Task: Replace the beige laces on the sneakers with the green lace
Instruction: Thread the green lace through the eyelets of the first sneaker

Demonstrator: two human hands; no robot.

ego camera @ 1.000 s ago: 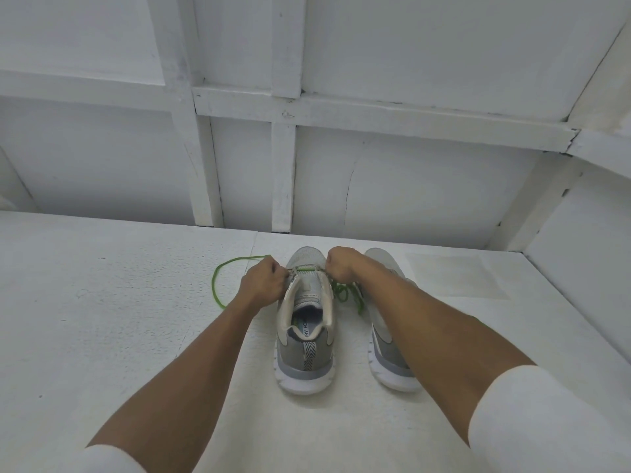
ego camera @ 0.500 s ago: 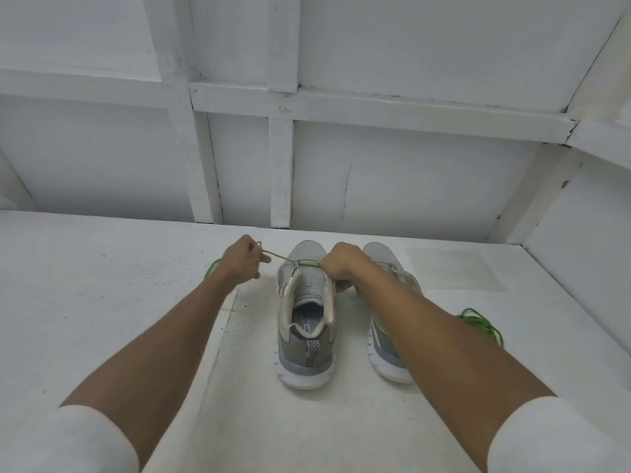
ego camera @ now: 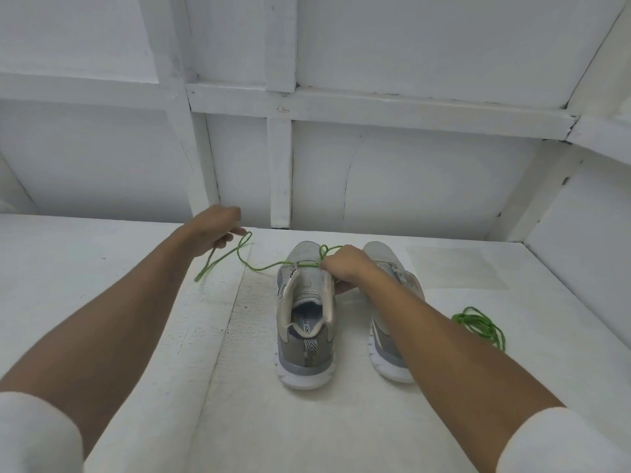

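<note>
Two grey sneakers stand side by side on a white surface (ego camera: 136,268), heels toward the person and toes toward a white panelled wall (ego camera: 409,182). The left sneaker (ego camera: 307,322) has grey mesh, a beige collar, a thick white sole and a black-and-white striped heel tab; its insole carries lettering (only "ORY FO" can be read). A thin, bright green lace (ego camera: 263,269) crosses it once, straight over the tongue between the two eyelets nearest the toe.

From the left eyelet the lace sags across the surface and rises to the left hand (ego camera: 218,227), which is raised just above the surface, left of the sneaker and near the wall. Its fingers are curled with the lace caught in them, though the hand is blurred and the exact grip is hard to make out. A loop sticks out past the fingertips and a doubled length hangs down to the surface.

The right hand (ego camera: 345,268) pinches the lace at the right eyelet, its thumb against the collar, and a small green loop stands up beyond its knuckles.

The right sneaker (ego camera: 380,256) lies mostly under the right forearm, with a beige lace (ego camera: 396,269) showing by the wrist. A second green lace (ego camera: 479,327) lies loosely coiled on the surface right of that sneaker, apart from it.
</note>
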